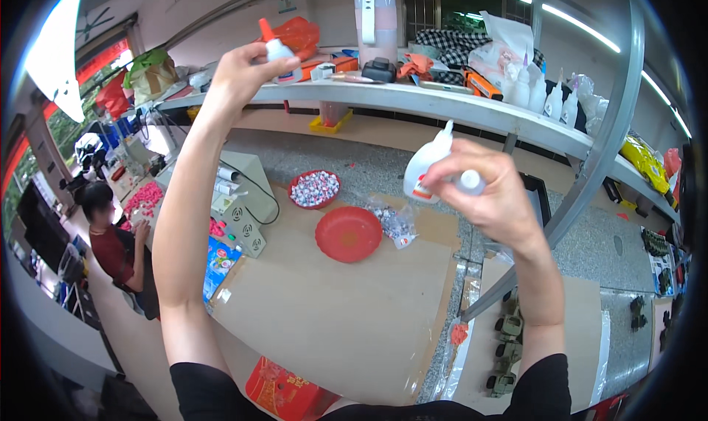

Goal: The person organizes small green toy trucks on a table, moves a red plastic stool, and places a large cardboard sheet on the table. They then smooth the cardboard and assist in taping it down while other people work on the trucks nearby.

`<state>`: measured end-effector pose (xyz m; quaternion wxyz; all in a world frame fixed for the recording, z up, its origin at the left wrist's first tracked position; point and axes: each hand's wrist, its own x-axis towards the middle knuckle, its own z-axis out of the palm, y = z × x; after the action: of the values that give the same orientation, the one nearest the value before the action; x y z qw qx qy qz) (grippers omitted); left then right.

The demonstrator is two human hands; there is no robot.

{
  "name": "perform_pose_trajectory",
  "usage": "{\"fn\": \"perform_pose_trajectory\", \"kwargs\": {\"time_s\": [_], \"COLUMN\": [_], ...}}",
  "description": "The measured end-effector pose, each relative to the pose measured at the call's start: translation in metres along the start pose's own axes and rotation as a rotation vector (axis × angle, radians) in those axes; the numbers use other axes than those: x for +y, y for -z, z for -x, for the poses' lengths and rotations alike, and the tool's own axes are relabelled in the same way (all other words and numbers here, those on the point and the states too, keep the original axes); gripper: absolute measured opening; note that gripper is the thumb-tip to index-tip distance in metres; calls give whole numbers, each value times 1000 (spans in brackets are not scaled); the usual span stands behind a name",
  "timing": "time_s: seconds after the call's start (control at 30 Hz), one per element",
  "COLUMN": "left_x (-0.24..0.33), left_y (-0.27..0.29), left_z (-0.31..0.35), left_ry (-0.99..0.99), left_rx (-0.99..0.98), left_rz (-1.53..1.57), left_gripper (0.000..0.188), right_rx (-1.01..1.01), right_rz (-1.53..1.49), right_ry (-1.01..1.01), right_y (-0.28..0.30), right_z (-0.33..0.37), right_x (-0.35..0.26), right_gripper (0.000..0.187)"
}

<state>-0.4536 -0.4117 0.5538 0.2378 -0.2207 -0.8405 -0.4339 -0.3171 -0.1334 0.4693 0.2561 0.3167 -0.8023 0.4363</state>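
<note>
Our forearms (186, 229), raised.
Left fingers (277, 68) pinch a red-capped white bottle (280, 51); right fingers (447, 166) hold a nozzled white bottle (423, 166) by its side.

Btl (278, 51) in L hand (243, 74), 2nd btl (426, 163) in R hand (490, 192), basin (348, 234) on cardbd (317, 310), bowl (317, 207) behind-L.

Fisheye I'm seeing is head-worn, left one of a side-by-side pair. Aimed down and forward over the cardboard sheet (332, 318), upright, unmirrored. Both forearms (188, 200) reach in from the lower edge; left hand (242, 74) and right hand (493, 191) sit nearer the lens than the sheet. Wide enough to get the shelf (413, 102) up top, co-worker (114, 237) far left. Straight edges bow; corners black.
</note>
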Motion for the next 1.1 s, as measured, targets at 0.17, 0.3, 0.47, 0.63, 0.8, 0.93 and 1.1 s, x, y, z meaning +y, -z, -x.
{"fn": "perform_pose_trajectory", "kwargs": {"time_s": [0.17,0.3,0.47,0.63,0.8,0.93,1.1], "left_x": [-29,-81,-108,-131,-133,-127,-112], "left_y": [-27,-65,-95,-123,-124,-120,-122], "left_z": [-111,-189,-224,-247,-248,-252,-240], "left_ry": [15,26,121,60,193,199,101], "left_rx": [-100,-53,-143,-278,-327,-361,-386], "left_rz": [-45,17,-298,-421,-242,-85,-258], "left_gripper": [47,47,61,65,56,53,43], "right_rx": [121,174,190,181,168,246,323], "right_rz": [94,254,324,333,343,490,705], "right_ry": [-67,-201,-389,-373,-306,-210,-271], "right_y": [44,58,61,58,48,57,84], "right_z": [-57,-88,-101,-104,-114,-131,-153], "right_x": [-11,-9,-13,-14,-5,-4,35], "right_gripper": [10,11,13,11,13,16,19]}}
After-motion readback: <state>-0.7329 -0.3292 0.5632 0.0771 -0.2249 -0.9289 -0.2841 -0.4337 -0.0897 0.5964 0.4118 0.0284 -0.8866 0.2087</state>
